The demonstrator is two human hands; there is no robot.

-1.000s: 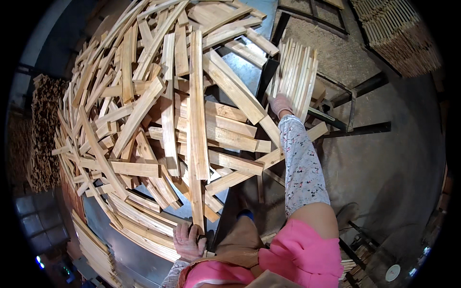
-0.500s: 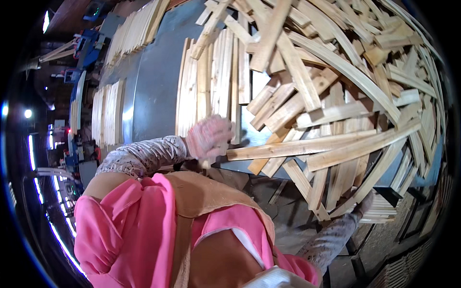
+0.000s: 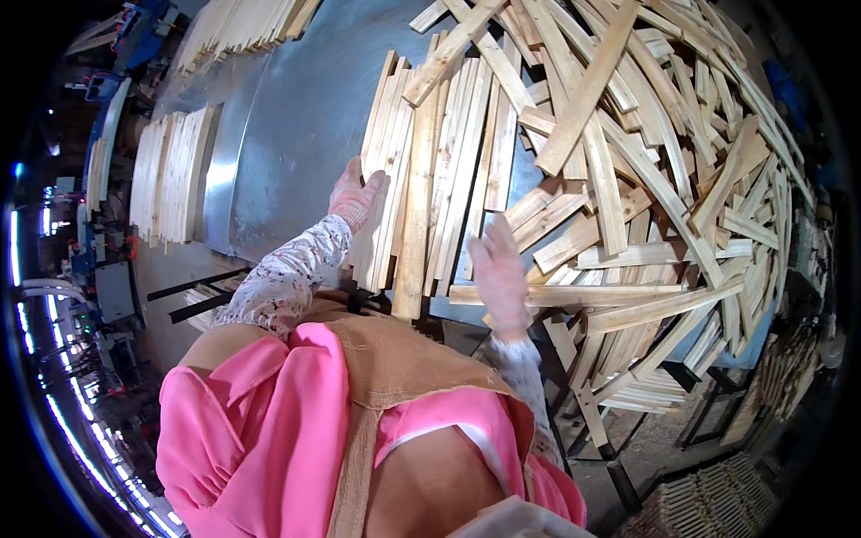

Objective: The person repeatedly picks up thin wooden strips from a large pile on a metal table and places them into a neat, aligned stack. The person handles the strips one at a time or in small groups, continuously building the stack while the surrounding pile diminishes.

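A worker in a pink top and tan apron leans over a grey metal table, both gloved hands out among cut wooden slats. The right hand is open, fingers spread, lying flat on a long slat set crosswise at the table's near edge; it grips nothing. The left hand, at the end of a patterned sleeve, presses its fingers against the left side of a neat row of slats lined up side by side; whether it clasps one cannot be told. Right of that row, a loose heap of slats sprawls across the table, criss-crossed and spilling past its edge. Farther left, more sorted slats lie in flat batches, with another batch at the far end.
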